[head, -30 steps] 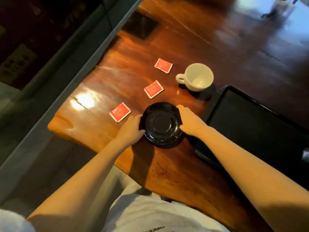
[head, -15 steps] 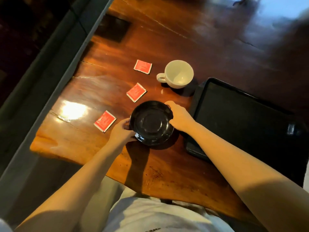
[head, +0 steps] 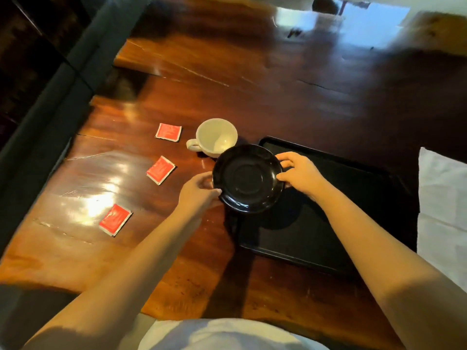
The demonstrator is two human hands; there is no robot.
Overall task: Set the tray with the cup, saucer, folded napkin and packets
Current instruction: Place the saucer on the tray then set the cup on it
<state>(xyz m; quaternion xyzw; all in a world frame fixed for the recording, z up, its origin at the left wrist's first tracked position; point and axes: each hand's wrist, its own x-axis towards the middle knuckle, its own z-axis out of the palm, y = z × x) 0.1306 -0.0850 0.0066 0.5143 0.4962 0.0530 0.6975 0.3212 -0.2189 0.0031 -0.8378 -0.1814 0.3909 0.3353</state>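
Note:
I hold a black saucer (head: 249, 178) in the air with both hands, over the left edge of the black tray (head: 336, 213). My left hand (head: 198, 190) grips its left rim and my right hand (head: 299, 173) grips its right rim. A white cup (head: 214, 136) stands on the wooden table just behind the saucer, handle to the left. Three red packets lie on the table to the left: a far packet (head: 168, 132), a middle packet (head: 160, 170) and a near packet (head: 115, 220). A white napkin (head: 442, 210) lies to the right of the tray.
The wooden table (head: 252, 84) stretches far back and ends at a dark wall on the left. Its near edge runs just in front of my body. A dark notch (head: 123, 84) breaks the table's left edge.
Both hands have lifted the saucer off the table and carried it right, up to the tray's left edge. The view has shifted, bringing the napkin into sight.

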